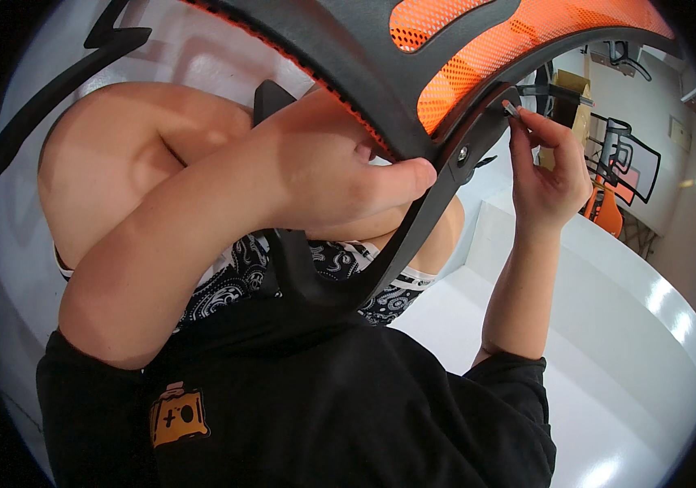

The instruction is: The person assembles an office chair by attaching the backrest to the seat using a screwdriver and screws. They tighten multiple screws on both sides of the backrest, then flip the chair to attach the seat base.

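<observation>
A chair back with a black plastic frame point(344, 49) and orange mesh point(478, 77) is tilted across the upper part of the view. My left hand point(340, 175) grips the frame's lower edge, thumb on top and the other fingers hidden behind. A curved black armrest point(413, 228) lies against the frame, and one silver bolt point(463, 153) sits in its flat end. Between thumb and forefinger of my right hand point(547, 167) is a small silver bolt point(511, 108), its tip at the upper part of that flat end. Whether it has entered a hole I cannot tell.
My bent legs point(120, 154) are beneath the chair back. A black bar point(47, 102) curves along the left side. On the right rises a glossy white curved ledge point(592, 268). Beyond it stand a cardboard box point(573, 89) and more chairs with orange parts point(606, 213).
</observation>
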`<state>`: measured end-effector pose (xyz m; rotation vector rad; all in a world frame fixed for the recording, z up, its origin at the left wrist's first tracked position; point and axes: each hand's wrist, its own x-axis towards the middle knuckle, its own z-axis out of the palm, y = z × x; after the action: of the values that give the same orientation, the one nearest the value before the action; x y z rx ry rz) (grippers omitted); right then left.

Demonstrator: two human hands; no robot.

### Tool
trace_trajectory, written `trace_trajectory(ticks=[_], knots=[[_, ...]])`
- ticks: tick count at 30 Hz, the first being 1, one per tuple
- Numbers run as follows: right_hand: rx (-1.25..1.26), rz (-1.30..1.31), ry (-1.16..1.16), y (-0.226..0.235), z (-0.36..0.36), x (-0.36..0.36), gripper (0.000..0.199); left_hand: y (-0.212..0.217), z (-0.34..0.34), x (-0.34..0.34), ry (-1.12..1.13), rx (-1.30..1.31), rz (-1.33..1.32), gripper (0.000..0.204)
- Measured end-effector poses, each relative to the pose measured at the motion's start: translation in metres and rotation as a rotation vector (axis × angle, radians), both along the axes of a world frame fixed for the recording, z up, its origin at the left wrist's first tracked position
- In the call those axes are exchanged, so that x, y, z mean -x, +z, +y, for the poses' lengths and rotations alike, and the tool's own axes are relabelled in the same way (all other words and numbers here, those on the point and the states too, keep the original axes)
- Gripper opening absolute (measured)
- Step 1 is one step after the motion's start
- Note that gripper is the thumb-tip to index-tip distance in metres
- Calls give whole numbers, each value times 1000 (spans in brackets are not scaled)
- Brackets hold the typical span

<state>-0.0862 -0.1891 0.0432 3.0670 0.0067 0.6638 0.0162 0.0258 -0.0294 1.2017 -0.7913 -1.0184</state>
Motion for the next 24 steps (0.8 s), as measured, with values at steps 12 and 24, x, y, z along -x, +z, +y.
trace_trajectory(ticks=[12, 24], knots=[[114, 94, 57, 7, 7, -7, 39, -4, -4, 4, 80, 46, -55, 23], [739, 432, 318, 54, 9, -30, 43, -8, -5, 6, 19, 15, 12, 34]])
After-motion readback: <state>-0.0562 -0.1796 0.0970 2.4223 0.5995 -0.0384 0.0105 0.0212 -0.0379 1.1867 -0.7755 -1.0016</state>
